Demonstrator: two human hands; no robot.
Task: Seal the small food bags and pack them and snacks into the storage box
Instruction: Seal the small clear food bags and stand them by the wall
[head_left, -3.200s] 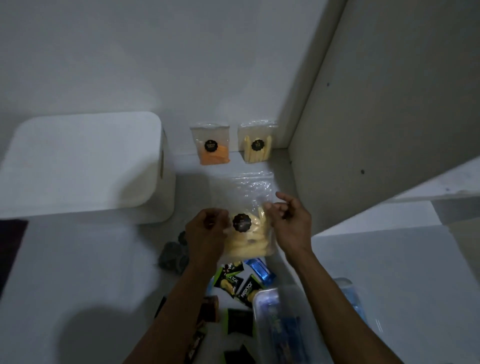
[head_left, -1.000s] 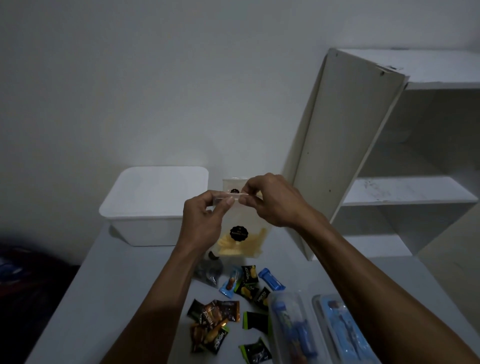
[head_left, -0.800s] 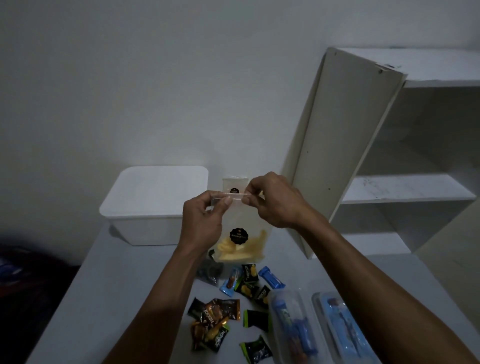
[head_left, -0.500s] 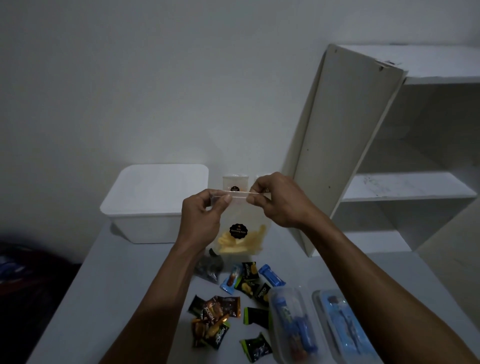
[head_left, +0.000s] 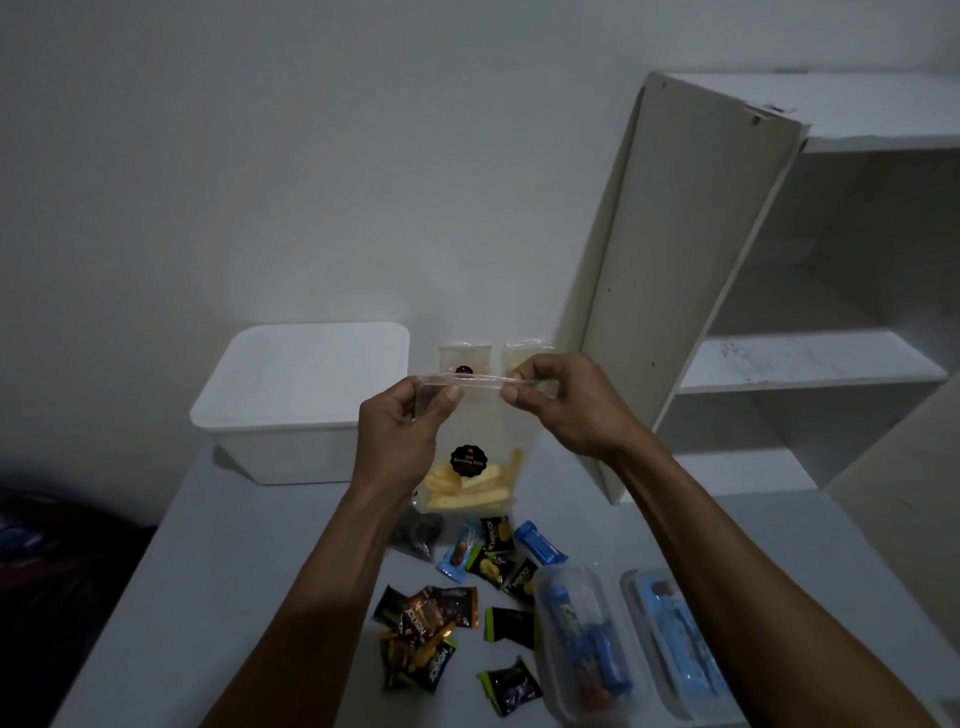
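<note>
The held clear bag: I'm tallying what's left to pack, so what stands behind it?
Behind the held clear bag, two small food bags stand against the wall. Only their tops show; the bag and both hands cover the rest.

You have three clear food bags (head_left: 475, 441), two clear plastic containers (head_left: 582, 639), one white lidded box (head_left: 301, 400), about a dozen wrapped snacks (head_left: 426, 623).

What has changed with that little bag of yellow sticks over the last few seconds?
The bag of yellow sticks was lifted off the table and now hangs upright. The left hand and right hand moved from its sides up to its top strip, which both pinch. The white box and loose snacks stayed put.
</note>
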